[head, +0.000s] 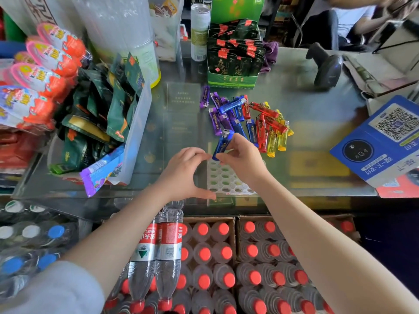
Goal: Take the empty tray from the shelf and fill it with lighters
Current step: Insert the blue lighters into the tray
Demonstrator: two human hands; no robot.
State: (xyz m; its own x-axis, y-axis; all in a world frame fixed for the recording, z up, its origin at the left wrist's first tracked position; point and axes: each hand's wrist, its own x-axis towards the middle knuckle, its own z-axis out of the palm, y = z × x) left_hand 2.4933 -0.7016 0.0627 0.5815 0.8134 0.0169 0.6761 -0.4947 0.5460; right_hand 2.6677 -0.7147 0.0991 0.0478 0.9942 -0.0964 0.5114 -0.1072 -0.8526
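Observation:
A white tray (223,180) with rows of round empty holes lies on the glass counter near its front edge. My right hand (241,158) pinches a blue lighter (223,143) just above the tray's far end, the lighter tilted with its metal cap upward. My left hand (184,173) curves around the tray's left side, fingertips touching the far and near left corners. Behind the tray lies a loose pile of lighters (249,118): purple at the left, blue in the middle, red and yellow at the right.
A clear bin of snack packets (108,123) stands to the left, a green box of sachets (233,57) behind the pile. A barcode scanner (327,66) and a blue QR card (383,141) are at the right. Cartons of red-capped bottles (224,252) sit below the counter.

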